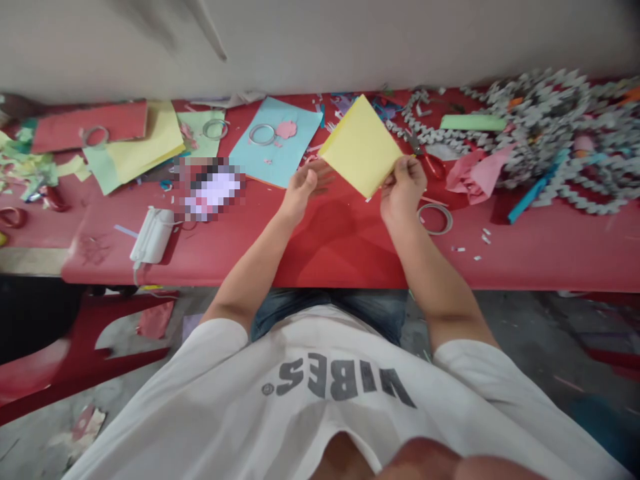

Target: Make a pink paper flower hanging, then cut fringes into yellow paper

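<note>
Pinched in the right hand (405,183), right of centre: one yellow paper (363,147), held by its lower-right edge, set cornerwise, extending up-left from the grip; no distinct long axis is shown. Left hand (303,188), fingers spread, is placed by its left corner, less near; contact cannot be told. Outward, right: red-handled pliers (434,165), grey ring (449,219). Upper centre-left: blue sheet (293,157).
</note>
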`<state>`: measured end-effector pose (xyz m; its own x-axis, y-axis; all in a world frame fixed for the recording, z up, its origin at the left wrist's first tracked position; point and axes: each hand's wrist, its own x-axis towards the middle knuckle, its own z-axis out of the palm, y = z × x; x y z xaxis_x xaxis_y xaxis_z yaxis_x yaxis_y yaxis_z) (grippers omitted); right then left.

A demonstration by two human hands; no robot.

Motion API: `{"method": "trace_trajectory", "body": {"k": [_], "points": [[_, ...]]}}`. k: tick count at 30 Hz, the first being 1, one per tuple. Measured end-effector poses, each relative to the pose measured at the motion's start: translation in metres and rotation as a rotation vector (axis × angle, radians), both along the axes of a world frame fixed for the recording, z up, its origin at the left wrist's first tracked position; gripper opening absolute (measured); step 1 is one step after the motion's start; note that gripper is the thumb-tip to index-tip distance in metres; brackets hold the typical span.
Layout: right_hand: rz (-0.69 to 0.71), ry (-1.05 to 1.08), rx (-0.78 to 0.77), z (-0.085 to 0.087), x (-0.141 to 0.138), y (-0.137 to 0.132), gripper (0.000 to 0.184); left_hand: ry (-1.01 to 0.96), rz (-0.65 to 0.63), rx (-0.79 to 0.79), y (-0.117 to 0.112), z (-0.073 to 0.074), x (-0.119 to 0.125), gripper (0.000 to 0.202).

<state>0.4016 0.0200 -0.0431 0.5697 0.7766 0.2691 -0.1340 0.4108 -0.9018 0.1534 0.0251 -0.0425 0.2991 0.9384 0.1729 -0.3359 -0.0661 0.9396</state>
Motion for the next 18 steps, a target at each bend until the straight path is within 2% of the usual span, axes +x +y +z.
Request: {"method": "trace_trajectory", "body": {"k": [2,4,6,8,11,14,18], "points": [[0.090,0.009,-0.049,-0.001,-0.017,-0.012,0.055,-0.043,0.029,-0.003,-0.007,-0.006,0.016,0.079],[0.214,-0.024,-0.146,0.000,-0.030,-0.024,0.045,-0.098,0.162,0.025,-0.012,-0.008,0.026,0.074],[0.324,-0.118,-0.215,0.000,-0.036,-0.032,0.035,-0.131,0.277,0.077,-0.013,-0.007,0.027,0.070],[0.376,-0.232,-0.204,-0.001,-0.038,-0.035,0.030,-0.089,0.318,0.138,-0.012,-0.004,0.023,0.065],[0.371,-0.313,-0.088,-0.001,-0.035,-0.034,0.028,0.030,0.312,0.215,-0.012,-0.002,0.017,0.058],[0.358,-0.330,0.019,0.002,-0.029,-0.033,0.037,0.095,0.264,0.275,-0.015,-0.002,0.018,0.058],[0.324,-0.331,0.036,0.008,-0.026,-0.036,0.049,0.165,0.116,0.319,-0.020,-0.004,0.024,0.057]]}}
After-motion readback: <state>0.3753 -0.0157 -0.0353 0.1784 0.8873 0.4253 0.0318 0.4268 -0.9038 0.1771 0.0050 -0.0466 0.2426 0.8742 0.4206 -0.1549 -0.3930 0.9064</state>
